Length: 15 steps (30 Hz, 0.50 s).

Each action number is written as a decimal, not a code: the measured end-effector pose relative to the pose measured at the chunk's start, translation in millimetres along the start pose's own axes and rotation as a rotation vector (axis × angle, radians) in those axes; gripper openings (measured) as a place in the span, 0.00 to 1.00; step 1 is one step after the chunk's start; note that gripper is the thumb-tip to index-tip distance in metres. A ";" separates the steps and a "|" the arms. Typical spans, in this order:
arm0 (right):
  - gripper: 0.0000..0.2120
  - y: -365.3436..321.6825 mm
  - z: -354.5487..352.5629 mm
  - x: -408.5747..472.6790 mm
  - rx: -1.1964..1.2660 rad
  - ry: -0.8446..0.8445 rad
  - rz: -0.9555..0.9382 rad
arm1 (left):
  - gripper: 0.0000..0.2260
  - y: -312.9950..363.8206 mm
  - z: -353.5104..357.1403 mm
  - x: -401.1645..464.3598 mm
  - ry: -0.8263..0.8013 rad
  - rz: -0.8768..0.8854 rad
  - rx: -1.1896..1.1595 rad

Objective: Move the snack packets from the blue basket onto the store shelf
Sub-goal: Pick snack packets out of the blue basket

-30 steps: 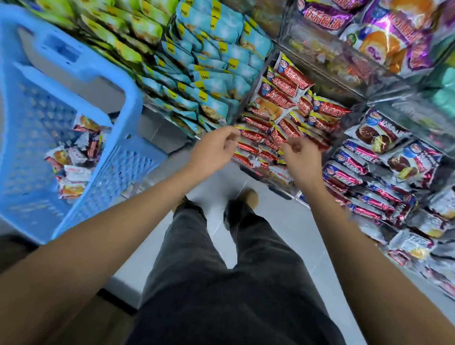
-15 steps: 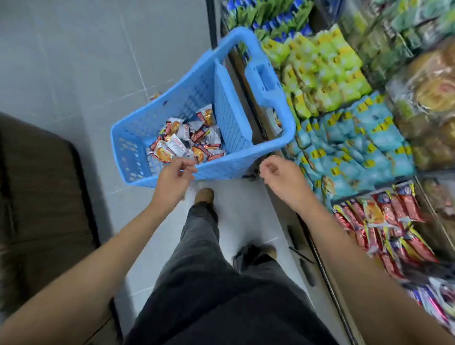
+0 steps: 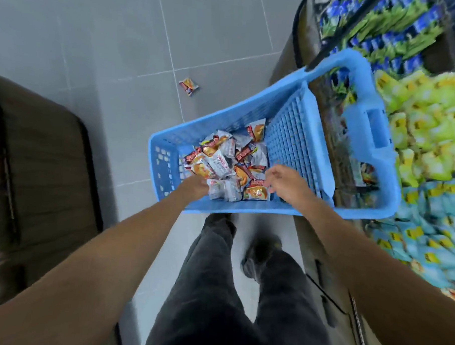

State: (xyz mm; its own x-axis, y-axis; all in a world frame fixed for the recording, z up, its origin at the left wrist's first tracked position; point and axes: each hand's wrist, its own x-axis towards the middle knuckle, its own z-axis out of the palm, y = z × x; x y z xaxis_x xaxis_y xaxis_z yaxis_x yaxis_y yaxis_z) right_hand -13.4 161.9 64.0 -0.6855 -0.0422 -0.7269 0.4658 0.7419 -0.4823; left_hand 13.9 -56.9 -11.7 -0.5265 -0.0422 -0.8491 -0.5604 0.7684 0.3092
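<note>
The blue basket stands on the floor in front of me, with a heap of snack packets in red, orange and silver-white. My left hand is inside the basket at its near wall, fingers closed on a clump of silver-white packets. My right hand hovers just right of it above an orange packet, with its fingers curled and apart and nothing in them. The store shelf runs along the right, packed with yellow-green and light blue packets.
One stray packet lies on the grey tiled floor beyond the basket. A dark brown piece of furniture fills the left side. My legs and shoes stand just below the basket, close to the shelf base.
My view has swung from the shelf's red packets left to the basket. Both hands left the shelf, crossed the basket's near rim and are now in among the packets.
</note>
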 end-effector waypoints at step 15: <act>0.14 49.5 58.6 134.5 0.022 0.066 0.201 | 0.24 1.1 15.8 152.0 0.651 0.387 -0.047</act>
State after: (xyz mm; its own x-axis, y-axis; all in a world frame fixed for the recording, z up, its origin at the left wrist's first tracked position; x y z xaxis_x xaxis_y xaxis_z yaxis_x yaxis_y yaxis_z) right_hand -49.8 153.8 -86.3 -0.6125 0.1492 -0.7763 0.6083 0.7161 -0.3423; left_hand -56.6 -52.4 -147.2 -0.9542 -0.1545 -0.2562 -0.2774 0.7779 0.5639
